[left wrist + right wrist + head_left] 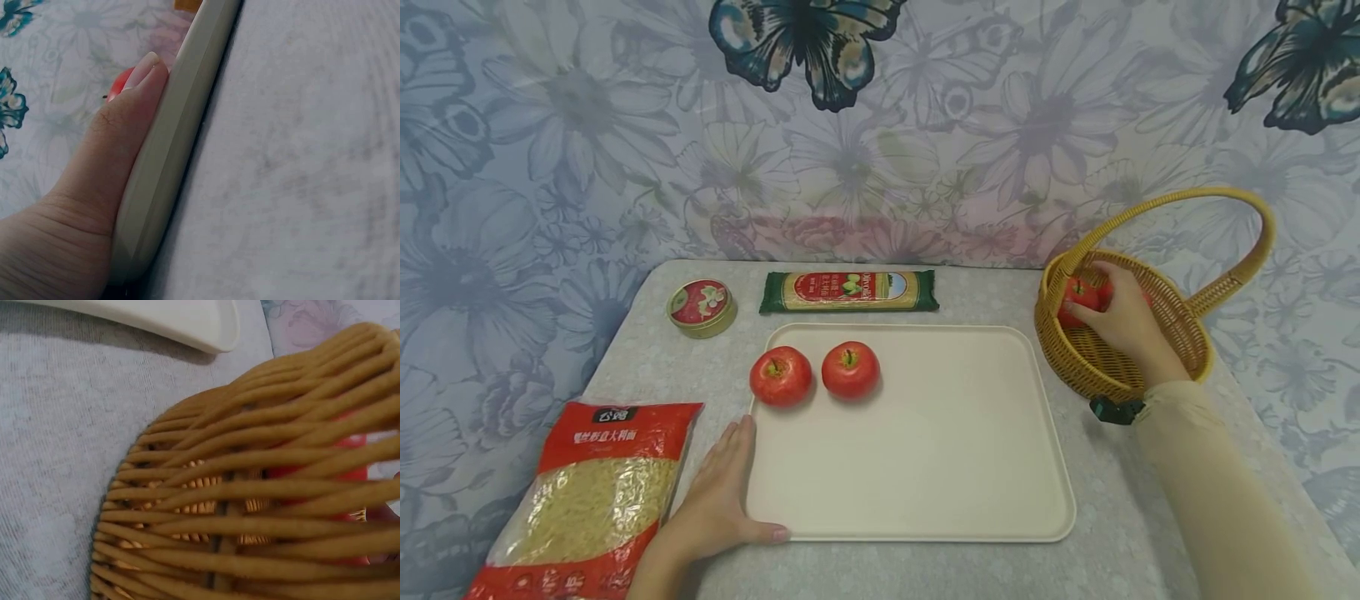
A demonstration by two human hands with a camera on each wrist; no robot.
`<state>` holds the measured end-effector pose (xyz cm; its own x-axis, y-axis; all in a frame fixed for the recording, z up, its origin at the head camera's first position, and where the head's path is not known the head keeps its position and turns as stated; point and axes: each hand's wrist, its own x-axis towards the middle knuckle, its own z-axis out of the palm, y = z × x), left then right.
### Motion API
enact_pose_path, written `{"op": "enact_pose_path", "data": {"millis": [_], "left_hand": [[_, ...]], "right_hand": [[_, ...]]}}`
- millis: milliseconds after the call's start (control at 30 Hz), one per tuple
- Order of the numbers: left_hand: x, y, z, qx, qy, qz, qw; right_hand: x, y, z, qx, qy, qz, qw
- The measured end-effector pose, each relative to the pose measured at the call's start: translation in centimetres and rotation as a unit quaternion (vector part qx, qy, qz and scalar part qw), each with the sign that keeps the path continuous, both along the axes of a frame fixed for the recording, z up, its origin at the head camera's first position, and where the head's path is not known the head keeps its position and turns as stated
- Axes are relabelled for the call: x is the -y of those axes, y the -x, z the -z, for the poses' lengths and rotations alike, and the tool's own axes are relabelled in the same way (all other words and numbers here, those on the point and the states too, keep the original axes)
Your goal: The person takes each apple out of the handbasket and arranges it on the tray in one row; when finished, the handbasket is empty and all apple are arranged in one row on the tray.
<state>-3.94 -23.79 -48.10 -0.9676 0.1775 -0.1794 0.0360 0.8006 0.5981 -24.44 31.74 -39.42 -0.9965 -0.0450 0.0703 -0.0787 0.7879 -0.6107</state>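
My left hand [718,492] rests at the near left corner of a cream tray [925,450], fingers along its left side. In the left wrist view the straight thumb [119,125] presses against the tray's side wall [165,162]. Two red apples stand on the tray: one apple [781,377] at its left edge, another apple [851,370] beside it. My right hand [1127,321] reaches inside a wicker basket [1198,354] and grips an apple [1105,293], partly hidden by the fingers. Another apple [1078,293] lies close to the thumb. Basket weave hides most of this hand in the right wrist view.
Behind the tray lies a spaghetti packet [850,292], with a round tin [702,307] to its left. A red pasta bag [595,492] lies left of the left hand. The basket's tall handle [1225,193] arches over its opening. Patterned cloth [880,175] hangs behind.
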Motion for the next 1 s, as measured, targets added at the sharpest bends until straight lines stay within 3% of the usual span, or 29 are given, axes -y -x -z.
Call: {"op": "enact_pose_path", "data": {"millis": [600,1000], "left_hand": [[0.1,-0.1,0.2,-0.009,0.004,0.002,0.9999],[0.0,0.1,0.1,0.003,0.012,-0.004,0.9999]], "right_hand": [[-0.4,1.9,1.6,0.069,-0.027,-0.02,0.997],[-0.3,2.9,2.2,0.097,-0.065,-0.033,0.9926]]}}
